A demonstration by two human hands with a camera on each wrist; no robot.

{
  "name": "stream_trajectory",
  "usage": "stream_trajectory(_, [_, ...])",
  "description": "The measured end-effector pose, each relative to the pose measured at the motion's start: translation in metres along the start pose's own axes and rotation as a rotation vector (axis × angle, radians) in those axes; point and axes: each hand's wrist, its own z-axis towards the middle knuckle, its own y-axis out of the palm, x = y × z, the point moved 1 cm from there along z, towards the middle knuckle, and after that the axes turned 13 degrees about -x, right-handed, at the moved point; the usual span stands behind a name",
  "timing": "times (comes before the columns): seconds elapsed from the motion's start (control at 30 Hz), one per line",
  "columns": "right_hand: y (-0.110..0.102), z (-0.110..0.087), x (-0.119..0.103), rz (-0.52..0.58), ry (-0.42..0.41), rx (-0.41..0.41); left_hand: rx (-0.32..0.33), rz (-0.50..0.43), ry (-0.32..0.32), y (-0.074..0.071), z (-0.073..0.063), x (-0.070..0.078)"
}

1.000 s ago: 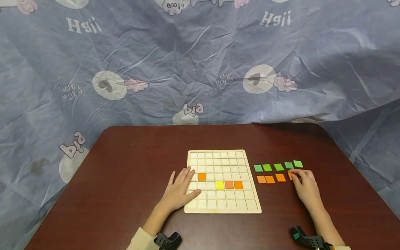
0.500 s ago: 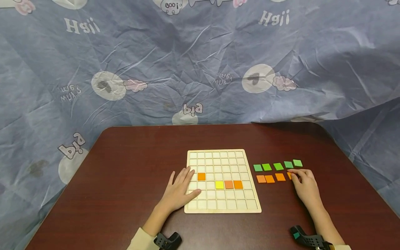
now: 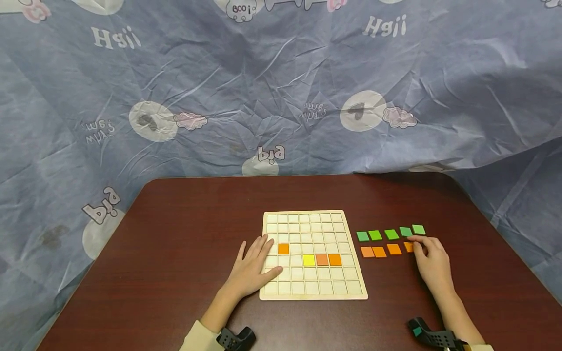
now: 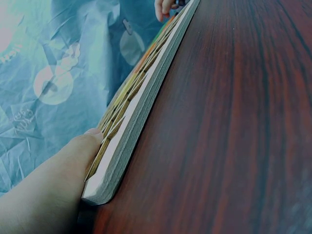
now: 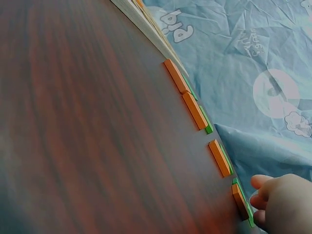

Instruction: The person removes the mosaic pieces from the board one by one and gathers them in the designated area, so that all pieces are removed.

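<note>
A: Look, the right hand [image 3: 432, 261] has slid its finger and thumb back a bit, so more of the end orange tile [image 3: 409, 247] shows than half a second ago.

B: Is the hand holding it?

A: It looks loose. The finger and thumb are bent softly, with a small gap between them. The tile lies on the dark red-brown table [image 3: 210, 209], right beside the fingertips. The hand hides part of it, so I can't say for sure if one tip touches it.

B: What's near it?

A: Three more orange tiles [image 3: 379, 252] sit to its left, in the same row. Five green tiles [image 3: 391, 235] make a row behind them.

B: And the left hand [image 3: 250, 273]?

A: It rests on the left edge of the pale grid board [image 3: 313, 296], fingers spread wide, pinching nothing.

B: What's in the board?

A: An orange square [image 3: 283, 248] near that hand. One row closer sit a yellow square [image 3: 309, 260] and two orange ones [image 3: 335, 260], side by side.
</note>
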Motion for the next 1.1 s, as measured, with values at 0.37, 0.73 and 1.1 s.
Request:
stream_trajectory(0.37, [-0.007,-0.001,-0.013,0.005,-0.015,-0.046,-0.004,0.000,0.002,0.000,0.000,0.001])
stream_trajectory(0.73, [-0.001,-0.005,-0.056,0.048,-0.155,-0.062,0.000,-0.009,0.002,-0.001,-0.001,0.001])
stream_trajectory(1.1, [0.030,-0.018,-0.135,0.034,-0.289,-0.219,-0.005,-0.012,0.008,0.000,-0.001,0.000])
